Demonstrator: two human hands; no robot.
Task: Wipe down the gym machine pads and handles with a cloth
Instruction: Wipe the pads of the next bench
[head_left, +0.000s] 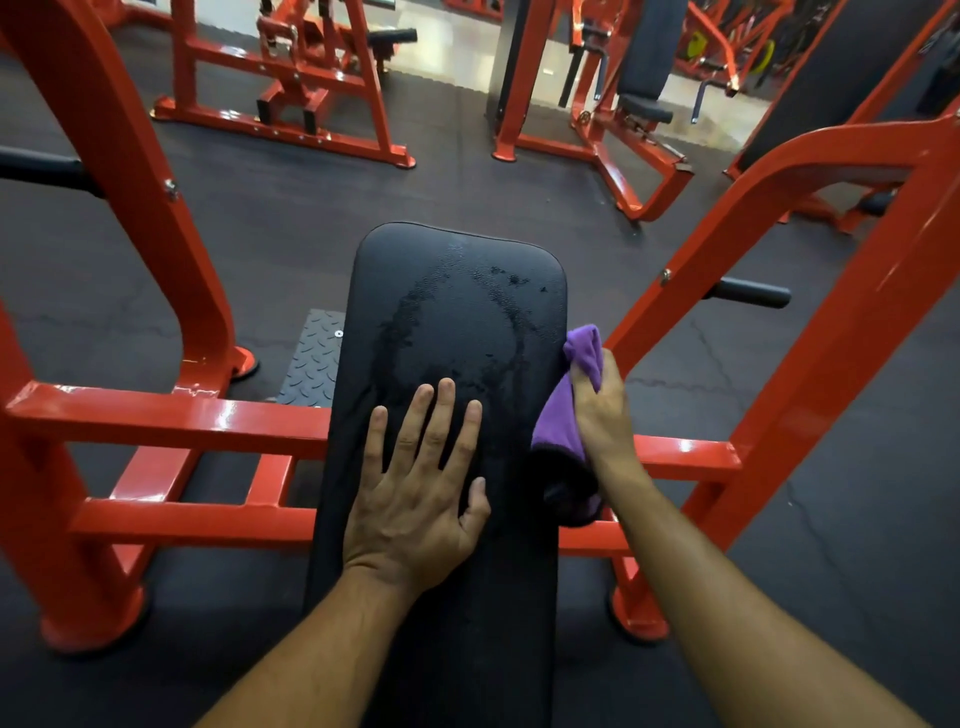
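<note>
A long black bench pad (457, 312) runs away from me down the middle, with wet streaks and drops on its far half. My left hand (415, 493) lies flat on the pad, fingers straight and spread. My right hand (602, 410) grips a purple cloth (566, 415) against the pad's right edge; the cloth's dark lower fold hangs below the hand. A black handle (748, 292) sticks out from the red frame on the right, and another black handle (41, 169) shows at the far left.
The red steel frame (171, 415) flanks the bench on both sides, with crossbars close under my arms. A checker-plate footrest (311, 358) lies left of the pad. More red machines (291, 78) and a black-padded seat (644, 104) stand beyond on dark rubber floor.
</note>
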